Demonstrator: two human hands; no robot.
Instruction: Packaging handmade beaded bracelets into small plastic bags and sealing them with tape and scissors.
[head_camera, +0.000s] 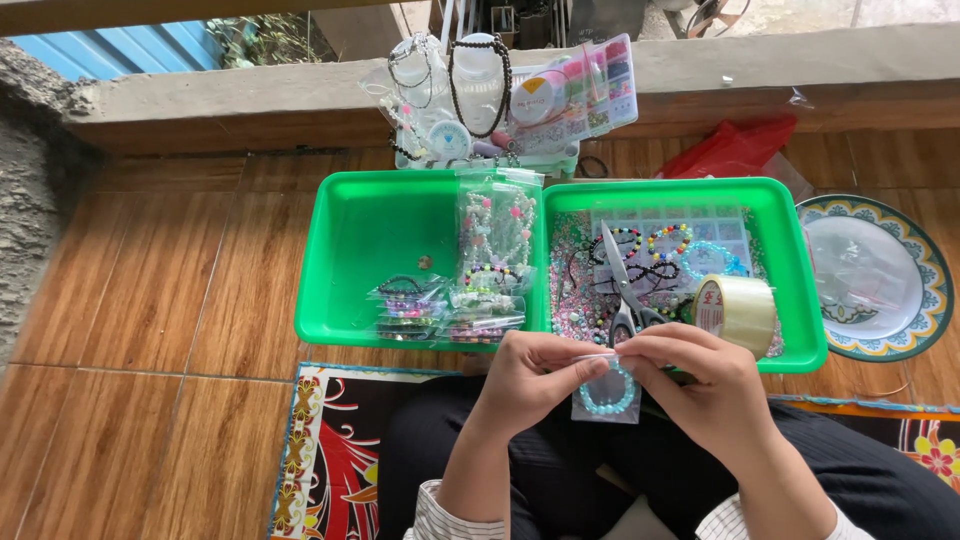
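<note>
My left hand (535, 372) and my right hand (700, 385) meet above my lap, both pinching the top edge of a small clear plastic bag (606, 392). Inside the bag sits a light blue bead bracelet (608, 397). Just beyond my hands stand two green trays. The left tray (360, 250) holds several bagged bracelets (448, 305). The right tray (790, 260) holds loose beads, a pair of scissors (622, 285), a clear bead box (690, 240) and a roll of clear tape (738, 312).
A patterned plate (880, 275) lies right of the trays, and a red plastic bag (735, 148) behind them. Bead strings, jars and bead boxes (500, 95) are piled against a concrete ledge. I sit on a patterned mat (320, 450) over a wood-look floor.
</note>
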